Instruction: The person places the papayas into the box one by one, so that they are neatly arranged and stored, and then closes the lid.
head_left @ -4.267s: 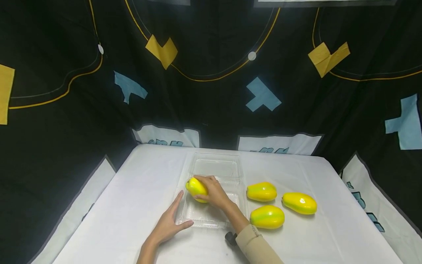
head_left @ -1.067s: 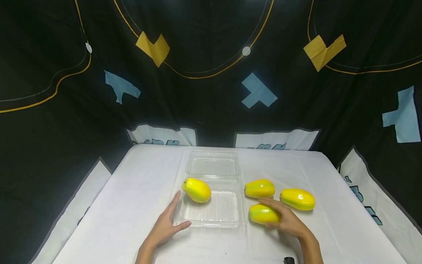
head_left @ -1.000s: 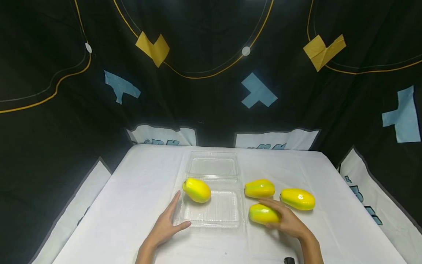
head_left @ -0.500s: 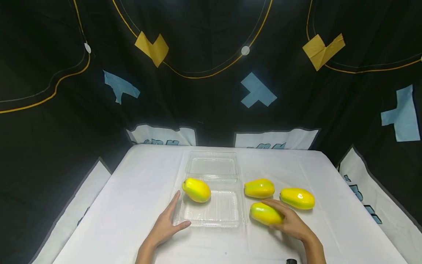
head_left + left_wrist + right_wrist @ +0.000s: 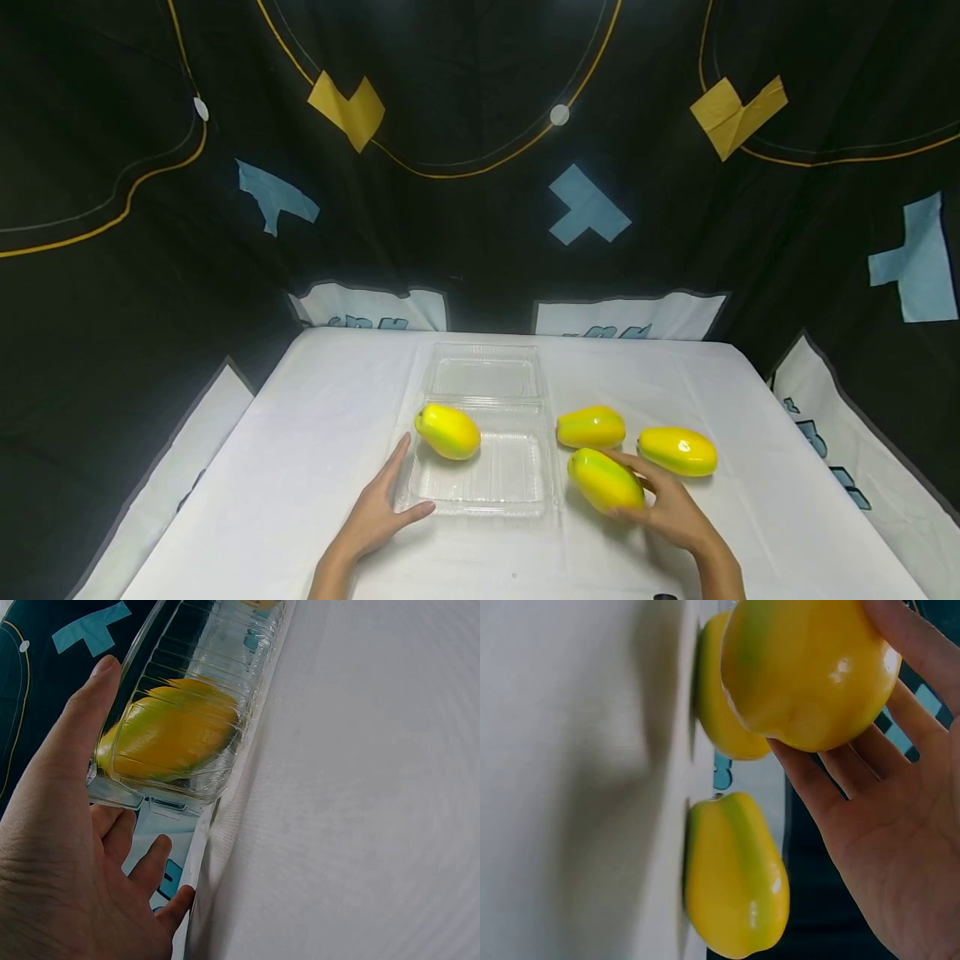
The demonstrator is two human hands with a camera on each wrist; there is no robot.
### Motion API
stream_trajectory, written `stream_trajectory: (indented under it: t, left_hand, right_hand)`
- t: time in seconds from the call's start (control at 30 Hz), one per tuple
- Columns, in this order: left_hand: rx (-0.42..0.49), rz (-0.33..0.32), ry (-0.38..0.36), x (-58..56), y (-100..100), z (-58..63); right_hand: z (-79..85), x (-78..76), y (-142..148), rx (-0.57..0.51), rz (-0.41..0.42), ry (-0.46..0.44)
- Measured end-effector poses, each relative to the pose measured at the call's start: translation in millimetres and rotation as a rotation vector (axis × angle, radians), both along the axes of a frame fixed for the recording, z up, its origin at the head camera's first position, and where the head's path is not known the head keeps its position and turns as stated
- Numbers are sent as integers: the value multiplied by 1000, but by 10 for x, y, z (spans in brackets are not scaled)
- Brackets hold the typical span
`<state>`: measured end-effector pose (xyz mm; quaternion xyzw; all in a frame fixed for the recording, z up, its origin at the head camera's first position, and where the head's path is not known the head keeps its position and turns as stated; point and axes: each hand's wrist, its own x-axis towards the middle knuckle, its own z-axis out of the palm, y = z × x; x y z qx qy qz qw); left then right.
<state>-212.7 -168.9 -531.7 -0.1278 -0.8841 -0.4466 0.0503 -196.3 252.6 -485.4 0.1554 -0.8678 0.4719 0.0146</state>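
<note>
My right hand (image 5: 671,508) grips a yellow-green papaya (image 5: 606,481) between thumb and fingers. In the right wrist view this papaya (image 5: 810,675) stands off from the tabletop, its shadow falling on the cloth. At the left side of an open clear plastic clamshell container (image 5: 517,508), my left hand (image 5: 375,512) lies with fingers and thumb spread. Another papaya (image 5: 447,432) lies in the left part of the container's base; the left wrist view shows this papaya (image 5: 172,731) through the clear wall. Whether the left fingers touch the wall is hard to tell.
Two more papayas lie on the white cloth: one papaya (image 5: 591,427) just right of the container, another papaya (image 5: 677,452) farther right. The container's lid (image 5: 486,375) lies folded back toward the far edge. A black curtain (image 5: 480,242) hangs behind the table.
The right hand has left the container, where a papaya now lies, and moved right to grip another. That papaya has since been raised and tilted. My left hand has stayed in place.
</note>
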Motion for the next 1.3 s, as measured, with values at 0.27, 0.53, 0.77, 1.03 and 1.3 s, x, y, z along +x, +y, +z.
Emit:
stream_trajectory:
  t: [0.27,0.53,0.77,1.03,1.3]
  left_hand:
    - [3,2,-13,-2,-6,-3]
    - [5,12,-38,13,-11,-17]
    - [8,16,-29,24,-18,-16]
    - [4,11,-41,25,-17,-3]
    - [23,-3,-24,10,-16,7]
  right_hand:
    - [88,18,-159,-60,-65,46]
    - [166,-55,-471,-99,-91,149]
    - [232,-167,-805,-133,-43,191]
    - [231,-247,-1232,-194,48,187]
    - [195,-325,-1572,-158,162,167]
